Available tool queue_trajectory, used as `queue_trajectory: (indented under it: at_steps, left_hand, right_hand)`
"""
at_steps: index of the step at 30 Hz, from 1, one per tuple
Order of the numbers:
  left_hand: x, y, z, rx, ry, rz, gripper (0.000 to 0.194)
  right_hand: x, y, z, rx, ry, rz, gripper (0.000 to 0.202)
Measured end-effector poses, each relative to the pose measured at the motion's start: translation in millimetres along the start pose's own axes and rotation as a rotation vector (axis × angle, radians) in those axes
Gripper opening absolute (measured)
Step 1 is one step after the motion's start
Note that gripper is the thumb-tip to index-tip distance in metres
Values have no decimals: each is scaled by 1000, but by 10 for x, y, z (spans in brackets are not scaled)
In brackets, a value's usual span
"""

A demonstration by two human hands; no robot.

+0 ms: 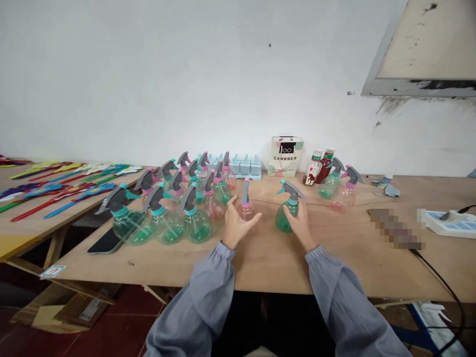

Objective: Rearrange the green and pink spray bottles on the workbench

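Just left of the table's middle, my left hand has its thumb and fingers spread beside a pink spray bottle, which it partly hides. My right hand is wrapped round the side of a green spray bottle with a grey and teal nozzle, standing upright. To the left, several green spray bottles and pink spray bottles stand grouped. Another green bottle and pink bottle stand at the back right.
On the wooden table are a phone, a paper bag, sauce bottles, a blue tray of moulds and a white power strip. Colourful flower-shaped items lie on the left table.
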State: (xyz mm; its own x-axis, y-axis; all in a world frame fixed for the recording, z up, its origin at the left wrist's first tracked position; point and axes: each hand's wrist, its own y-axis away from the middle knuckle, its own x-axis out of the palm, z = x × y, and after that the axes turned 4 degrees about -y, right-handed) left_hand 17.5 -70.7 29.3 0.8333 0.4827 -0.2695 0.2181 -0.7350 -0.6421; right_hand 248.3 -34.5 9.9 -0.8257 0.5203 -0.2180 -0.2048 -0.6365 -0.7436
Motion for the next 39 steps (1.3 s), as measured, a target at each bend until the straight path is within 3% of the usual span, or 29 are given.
queue_trajectory:
  at_steps: [3, 5, 10, 15, 23, 29, 34, 39]
  left_hand:
    - [-9, 204, 60, 6, -107, -1, 79]
    - [45, 171, 95, -11, -158, 52, 69]
    - [376, -452, 220, -59, -244, 177, 59]
    - [755, -1100, 464, -113, -260, 142, 64]
    - [1015, -1553, 747, -163, -193, 114, 69]
    - [982, -1612, 745, -190, -127, 120, 66]
    - [880, -1562, 587, -178, -68, 99, 69]
    - [761, -1136, 209, -68, 24, 96, 38]
  right_hand:
    - [0, -4, -1, 3, -8, -2, 32]
    - [-1, -7, 0, 9, -10, -8, 33]
    - [0, -1, -10, 15, -2, -2, 32]
    - [18, 15, -70, 13, 9, -17, 35]
    - [27, 14, -63, -4, -6, -7, 32]
    - [36, 19, -9, 16, -9, 3, 31]
    - [31, 12, 13, 17, -27, -4, 32]
    - [39, 39, 10, 60, -72, 1, 33]
